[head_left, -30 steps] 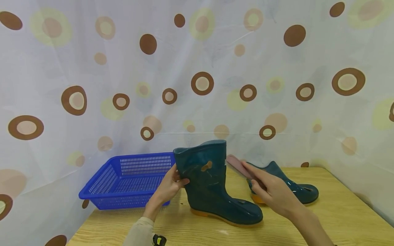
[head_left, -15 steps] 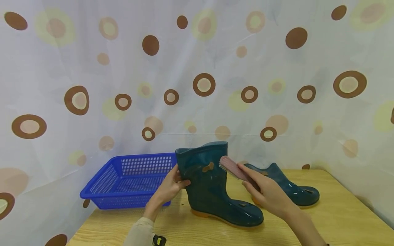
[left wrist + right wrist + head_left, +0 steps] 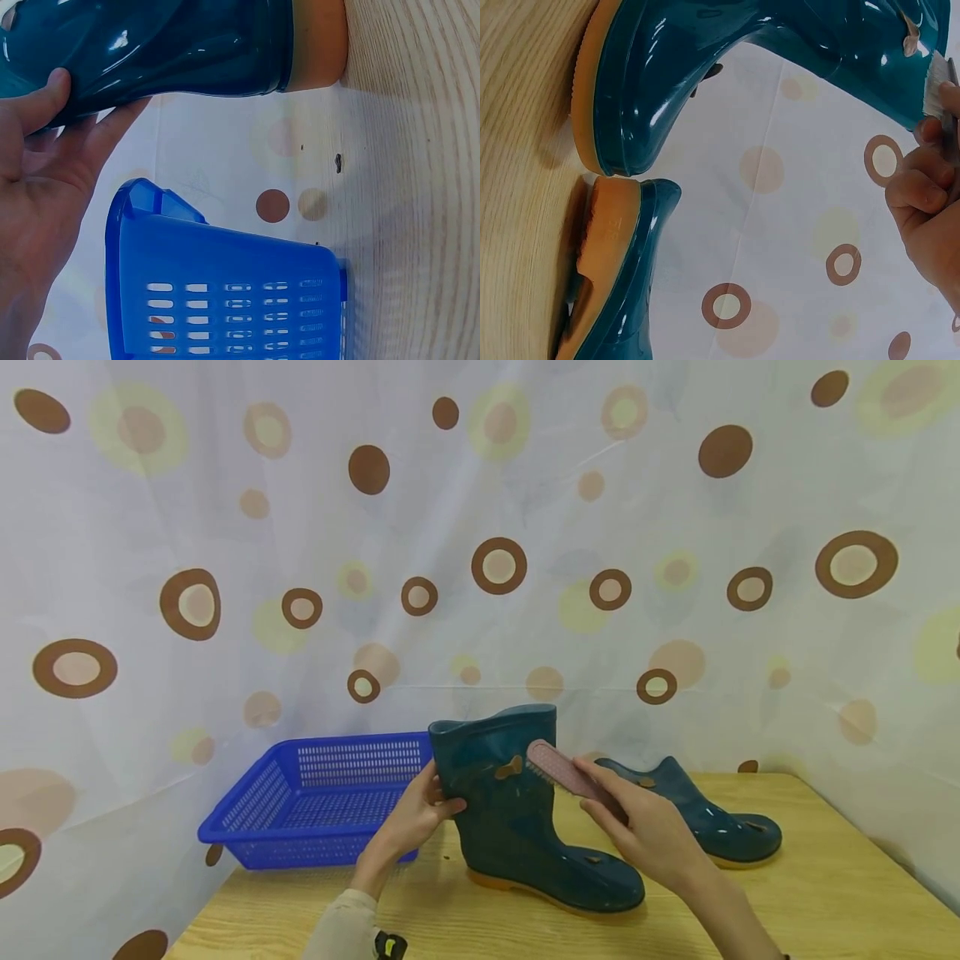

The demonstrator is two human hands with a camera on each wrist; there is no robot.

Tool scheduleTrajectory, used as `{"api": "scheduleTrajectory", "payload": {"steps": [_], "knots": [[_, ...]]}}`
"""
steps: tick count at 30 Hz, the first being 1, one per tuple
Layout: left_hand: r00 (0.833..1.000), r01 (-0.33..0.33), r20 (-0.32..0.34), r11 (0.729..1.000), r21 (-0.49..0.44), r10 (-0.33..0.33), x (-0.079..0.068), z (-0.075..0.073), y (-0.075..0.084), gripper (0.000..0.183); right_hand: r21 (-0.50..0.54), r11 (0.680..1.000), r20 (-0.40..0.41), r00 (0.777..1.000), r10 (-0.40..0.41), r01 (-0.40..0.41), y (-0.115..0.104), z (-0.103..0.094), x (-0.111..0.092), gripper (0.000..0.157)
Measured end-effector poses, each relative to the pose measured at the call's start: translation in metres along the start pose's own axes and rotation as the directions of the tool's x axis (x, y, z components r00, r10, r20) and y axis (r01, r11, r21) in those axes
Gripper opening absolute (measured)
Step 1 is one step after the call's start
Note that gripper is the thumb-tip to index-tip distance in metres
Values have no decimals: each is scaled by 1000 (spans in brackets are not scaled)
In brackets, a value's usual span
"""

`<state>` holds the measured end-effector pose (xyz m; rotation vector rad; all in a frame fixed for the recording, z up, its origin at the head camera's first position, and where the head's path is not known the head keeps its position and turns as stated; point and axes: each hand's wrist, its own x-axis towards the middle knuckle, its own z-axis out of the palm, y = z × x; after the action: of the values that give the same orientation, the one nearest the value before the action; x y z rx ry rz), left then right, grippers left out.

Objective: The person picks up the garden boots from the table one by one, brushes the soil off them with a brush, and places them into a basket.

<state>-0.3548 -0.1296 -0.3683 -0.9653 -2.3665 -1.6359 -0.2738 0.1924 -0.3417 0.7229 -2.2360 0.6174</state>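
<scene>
A dark teal rubber boot (image 3: pixel 510 827) with an orange sole stands upright on the table, its toe to the right. My left hand (image 3: pixel 412 814) grips the back of its shaft, thumb on the near side, as the left wrist view also shows. With curled fingers my right hand (image 3: pixel 645 827) holds a pink scrub brush (image 3: pixel 562 770) by its handle. The brush's pale bristles (image 3: pixel 935 84) face the upper front of the shaft, close by a brown smear (image 3: pixel 508 767). In the right wrist view the right hand (image 3: pixel 930 195) appears at the right edge.
Behind the right hand another teal boot (image 3: pixel 738 835) rests on the wooden table (image 3: pixel 825 877). A blue perforated plastic basket (image 3: pixel 315 847) stands at the left, close to the held boot. A white curtain (image 3: pixel 450 468) with brown and yellow dots hangs behind the table.
The brush in my right hand has moved left, from beside the shaft's front edge to over the shaft near the brown smear. The left hand and the boot have stayed in place.
</scene>
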Motion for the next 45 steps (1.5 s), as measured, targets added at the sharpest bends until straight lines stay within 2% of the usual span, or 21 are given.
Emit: {"api": "scheduleTrajectory", "payload": {"steps": [4,9,13,20,25,34,45], "knots": [[1000,-2,-6,1000,11,2,0,-1,-1,71,-21,1000,-29,1000,-4,3,-2,0,1,52],[1000,1,-11,1000,18,0,0,-2,0,70,-32,998,-34,997,-63,62,-5,0,2,55],[1000,-2,-7,1000,19,2,1,-4,1,70,-16,997,-25,996,-81,81,-5,0,3,55],[1000,0,-3,1000,19,0,1,-7,2,71,51,989,-57,989,-137,140,-3,5,5,62],[1000,0,4,1000,10,0,1,-6,1,71,85,989,-58,991,-117,122,-4,8,5,60],[1000,12,6,1000,-6,-12,-1,-1,1,72,66,993,-120,989,-88,97,-6,10,2,54],[1000,0,9,1000,-25,1,0,-1,0,72,61,995,-68,995,-73,77,-9,12,2,51]]}}
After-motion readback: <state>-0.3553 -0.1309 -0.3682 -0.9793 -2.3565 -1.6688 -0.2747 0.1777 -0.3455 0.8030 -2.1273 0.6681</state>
